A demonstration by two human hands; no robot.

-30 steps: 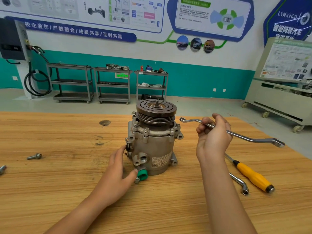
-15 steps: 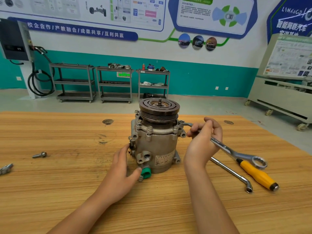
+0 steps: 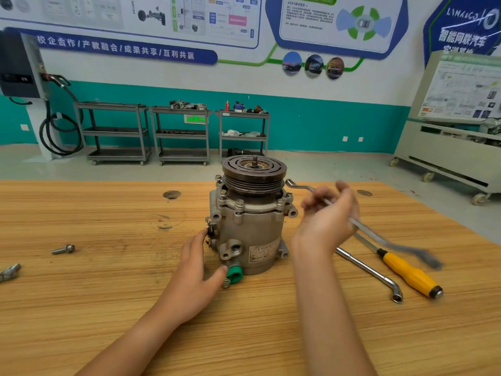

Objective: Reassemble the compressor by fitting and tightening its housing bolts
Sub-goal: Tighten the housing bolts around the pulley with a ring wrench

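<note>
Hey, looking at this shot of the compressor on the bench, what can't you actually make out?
Head view, the only one:
- Wrench: its far end is smeared by motion, so its shape is unclear.
- Right hand: fingertips are blurred, so the exact hold is uncertain.
- Compressor: any rear bolts are hidden behind its own pulley and body.
- Label: the print is too small to read.
- Metal part: cut off by the left edge.

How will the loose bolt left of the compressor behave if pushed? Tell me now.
The loose bolt lies on its side on the wooden table, so it will probably roll. Its head looks wider than its shank, so it would likely curve, not run straight. Small, apparently metal: probably stiff and light.
</note>
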